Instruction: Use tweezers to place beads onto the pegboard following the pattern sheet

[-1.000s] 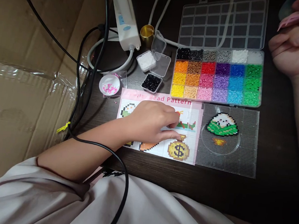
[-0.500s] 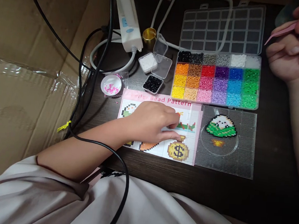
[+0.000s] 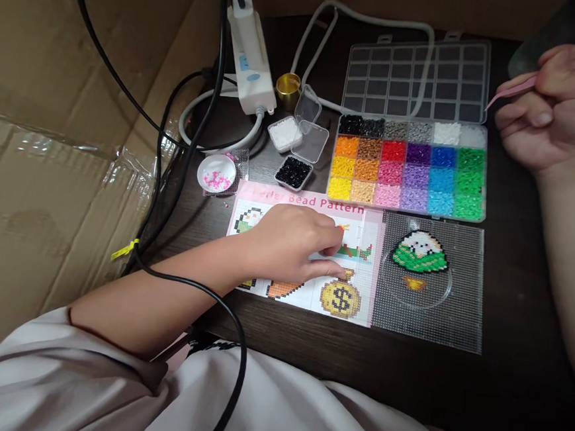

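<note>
My left hand (image 3: 298, 243) lies palm down on the printed bead pattern sheet (image 3: 305, 308), thumb held apart from the curled index finger and nothing seen between them. Its other fingers are hidden underneath. At the upper right, my right hand (image 3: 548, 120) grips pink tweezers (image 3: 513, 91), their tip pointing left over the bead box's edge. A clear pegboard (image 3: 461, 325) lies to the right of my left hand. On it are a green and white bead figure (image 3: 421, 252) with a black outline and a small yellow-brown bead piece (image 3: 414, 284).
Behind the sheet stands a compartment box (image 3: 407, 210) of sorted coloured beads, its clear lid (image 3: 418, 76) folded back. Small boxes of white beads (image 3: 284, 133) and black beads (image 3: 293, 172), a dish (image 3: 217, 162), a gold cup (image 3: 288, 91) and a power strip (image 3: 254, 67) stand left. A black cable (image 3: 203, 280) crosses my left forearm.
The view has tilted slightly, so the tabletop things sit lower in the picture. My right hand with the tweezers has come a little left, nearer the bead box. My left hand stays on the sheet.
</note>
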`<control>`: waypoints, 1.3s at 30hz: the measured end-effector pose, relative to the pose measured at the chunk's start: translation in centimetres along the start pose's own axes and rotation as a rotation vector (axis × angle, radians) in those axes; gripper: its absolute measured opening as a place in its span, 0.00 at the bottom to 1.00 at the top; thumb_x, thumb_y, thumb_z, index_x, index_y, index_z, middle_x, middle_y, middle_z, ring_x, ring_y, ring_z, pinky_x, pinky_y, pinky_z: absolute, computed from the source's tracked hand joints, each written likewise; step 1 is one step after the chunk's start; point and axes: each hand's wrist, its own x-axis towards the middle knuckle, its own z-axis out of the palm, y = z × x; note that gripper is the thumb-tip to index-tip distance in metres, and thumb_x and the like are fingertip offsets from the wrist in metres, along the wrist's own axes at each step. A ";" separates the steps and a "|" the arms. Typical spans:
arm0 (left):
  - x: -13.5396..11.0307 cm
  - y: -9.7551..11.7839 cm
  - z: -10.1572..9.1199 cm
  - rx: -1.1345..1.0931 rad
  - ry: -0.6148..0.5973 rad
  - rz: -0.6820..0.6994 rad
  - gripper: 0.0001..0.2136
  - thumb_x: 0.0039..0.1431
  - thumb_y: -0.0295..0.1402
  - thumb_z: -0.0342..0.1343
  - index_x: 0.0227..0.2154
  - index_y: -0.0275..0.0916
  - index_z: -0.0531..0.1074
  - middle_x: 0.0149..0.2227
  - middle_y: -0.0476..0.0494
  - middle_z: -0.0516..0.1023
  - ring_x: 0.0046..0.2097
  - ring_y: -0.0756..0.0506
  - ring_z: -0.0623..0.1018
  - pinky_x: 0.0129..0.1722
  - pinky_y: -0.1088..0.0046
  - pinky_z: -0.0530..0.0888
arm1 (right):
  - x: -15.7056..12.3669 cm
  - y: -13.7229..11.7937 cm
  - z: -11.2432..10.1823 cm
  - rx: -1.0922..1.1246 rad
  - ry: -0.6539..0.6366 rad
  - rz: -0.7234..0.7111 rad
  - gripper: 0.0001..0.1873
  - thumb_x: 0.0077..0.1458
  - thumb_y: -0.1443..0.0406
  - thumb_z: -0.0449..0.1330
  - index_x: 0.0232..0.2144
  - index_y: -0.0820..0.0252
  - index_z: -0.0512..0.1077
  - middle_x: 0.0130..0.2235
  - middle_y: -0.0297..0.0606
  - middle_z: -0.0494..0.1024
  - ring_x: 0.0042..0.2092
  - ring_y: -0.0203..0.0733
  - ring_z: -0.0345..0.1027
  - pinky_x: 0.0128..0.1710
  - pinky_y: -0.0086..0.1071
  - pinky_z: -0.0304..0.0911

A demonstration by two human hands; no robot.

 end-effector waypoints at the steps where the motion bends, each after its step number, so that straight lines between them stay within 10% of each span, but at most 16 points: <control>1: 0.0 0.0 0.0 0.004 -0.004 -0.005 0.22 0.69 0.53 0.56 0.30 0.39 0.74 0.30 0.48 0.81 0.32 0.46 0.77 0.29 0.69 0.59 | 0.0 0.0 0.2 0.008 0.029 0.017 0.26 0.67 0.76 0.58 0.18 0.55 0.60 0.18 0.30 0.65 0.19 0.30 0.28 0.17 0.30 0.36; 15: -1.4 -0.2 1.4 0.035 0.057 -0.029 0.24 0.65 0.58 0.58 0.28 0.41 0.73 0.27 0.51 0.78 0.28 0.49 0.75 0.26 0.69 0.60 | -0.6 2.0 -0.9 0.230 -0.051 0.100 0.23 0.31 0.64 0.82 0.22 0.62 0.72 0.27 0.42 0.81 0.15 0.19 0.47 0.14 0.18 0.52; 39: -1.2 0.2 0.7 0.044 -0.004 -0.066 0.20 0.59 0.54 0.67 0.29 0.41 0.74 0.28 0.52 0.78 0.30 0.48 0.76 0.27 0.70 0.59 | -1.5 0.9 -0.4 0.276 -0.099 0.117 0.04 0.48 0.70 0.71 0.29 0.59 0.79 0.28 0.46 0.85 0.15 0.22 0.46 0.22 0.21 0.64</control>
